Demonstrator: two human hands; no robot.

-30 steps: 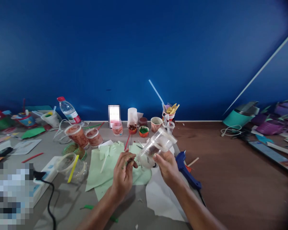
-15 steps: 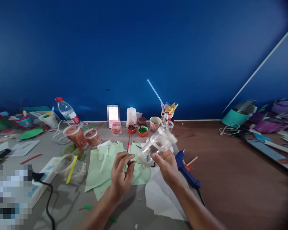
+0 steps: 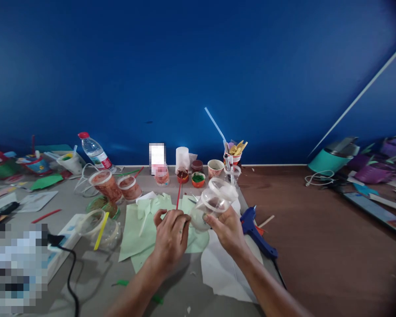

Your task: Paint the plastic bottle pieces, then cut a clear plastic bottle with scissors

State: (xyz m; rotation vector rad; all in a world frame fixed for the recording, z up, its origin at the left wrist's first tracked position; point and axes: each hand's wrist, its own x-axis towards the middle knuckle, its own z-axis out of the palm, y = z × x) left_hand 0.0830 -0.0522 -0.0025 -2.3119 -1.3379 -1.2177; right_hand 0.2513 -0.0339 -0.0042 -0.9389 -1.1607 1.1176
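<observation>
you have the clear plastic container [image 3: 214, 203] tilted in your right hand [image 3: 230, 231], right of the centre of the frame, thumb across its near side and the other fingers mostly hidden behind it. your left hand [image 3: 171, 231], just left of it, has its fingers bent and bunched at the container's lower left end; whether they touch it or pinch something small, i cannot tell.

the wall looks thin and smooth, so squeezing too hard with the right hand could dent it, while too light a hold could let it slip or turn if the left fingers push.

mind the red stick [image 3: 178, 196] just beyond your left knuckles: a forward knock could tip the small red cup [image 3: 182, 177] of dark stuff at its far end, near the middle of the frame, and smear the pale green sheet [image 3: 128, 240].

on the right, the blue glue gun [image 3: 259, 235] lies near your right wrist; a sideways swing could catch it or its cord [image 3: 280, 275], and if it is hot, the nozzle could burn you.
</observation>
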